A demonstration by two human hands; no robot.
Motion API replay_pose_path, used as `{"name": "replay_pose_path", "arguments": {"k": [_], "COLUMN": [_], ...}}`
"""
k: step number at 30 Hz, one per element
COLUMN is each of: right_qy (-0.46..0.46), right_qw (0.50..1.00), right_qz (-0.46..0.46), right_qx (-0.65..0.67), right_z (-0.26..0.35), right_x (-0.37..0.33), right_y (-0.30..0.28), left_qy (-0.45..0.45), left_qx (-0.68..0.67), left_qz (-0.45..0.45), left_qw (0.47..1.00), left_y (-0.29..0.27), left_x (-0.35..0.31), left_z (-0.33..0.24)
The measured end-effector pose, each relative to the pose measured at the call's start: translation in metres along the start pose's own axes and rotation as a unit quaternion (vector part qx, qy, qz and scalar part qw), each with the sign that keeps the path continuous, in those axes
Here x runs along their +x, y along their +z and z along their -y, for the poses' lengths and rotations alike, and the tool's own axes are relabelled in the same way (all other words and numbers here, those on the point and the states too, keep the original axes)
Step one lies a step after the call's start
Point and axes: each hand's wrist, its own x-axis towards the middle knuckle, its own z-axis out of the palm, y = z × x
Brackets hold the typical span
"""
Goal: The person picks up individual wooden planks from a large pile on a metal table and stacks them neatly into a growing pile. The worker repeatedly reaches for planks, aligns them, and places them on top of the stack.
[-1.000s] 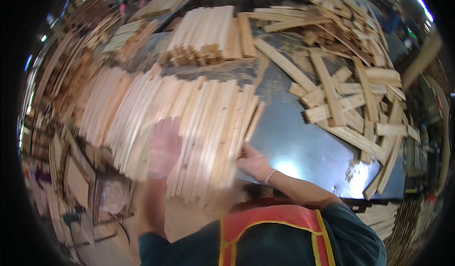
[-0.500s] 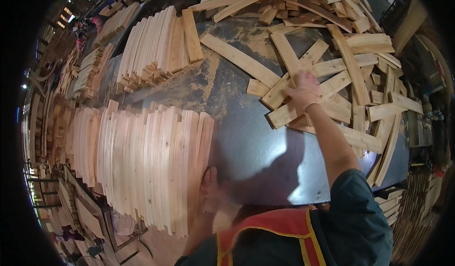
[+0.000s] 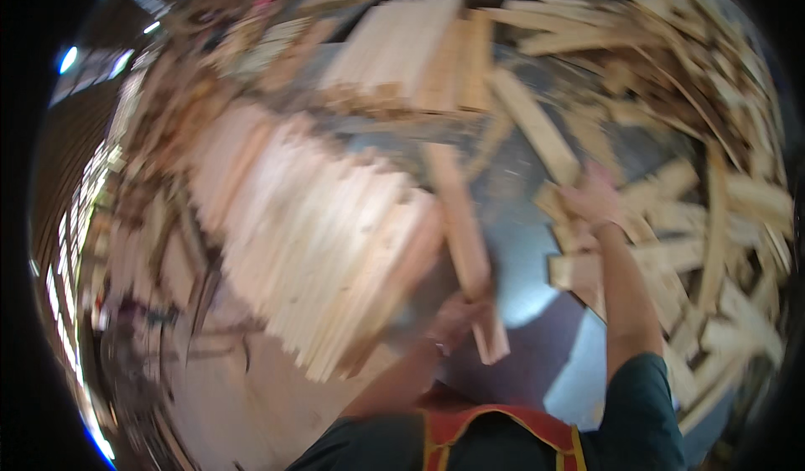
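A long pale wooden slat [image 3: 459,244] is running from the left hand [image 3: 457,318] toward twelve o'clock, its near end clasped in curled fingers. The right hand [image 3: 594,198] is lying on the loose pile of short pale boards [image 3: 671,219] at two o'clock; blur is hiding its grip.

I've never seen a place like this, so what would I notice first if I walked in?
Wood everywhere. A big row of pale wooden slats lies side by side across the left and middle of the grey metal table, and a jumbled heap of loose boards fills the right. In front, the left hand has its grip on one long slat, while the right hand reaches into the heap.
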Motion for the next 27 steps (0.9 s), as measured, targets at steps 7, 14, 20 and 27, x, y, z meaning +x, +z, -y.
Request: {"name": "replay_pose_path", "arguments": {"k": [7,14,20,27], "right_qy": [-0.03,0.12,0.11,0.109], "right_qw": [0.999,0.983,0.747,0.815], "right_qz": [0.001,0.11,0.356,0.421], "right_qx": [-0.043,0.084,0.551,0.383], "right_z": [-0.101,-0.021,0.149,0.203], "right_x": [-0.076,-0.231,-0.349,-0.298], "right_y": [0.036,-0.005,0.064,0.113], "left_qy": [0.054,0.082,0.164,0.398], "left_qx": [0.339,0.368,0.424,0.674], "left_qz": [-0.107,-0.119,-0.095,-0.078], "left_qw": [0.933,0.918,0.885,0.617], "left_y": [-0.007,-0.067,-0.1,-0.133], "left_x": [-0.003,-0.065,-0.075,-0.168], "left_z": [-0.022,-0.02,-0.001,0.022]}}
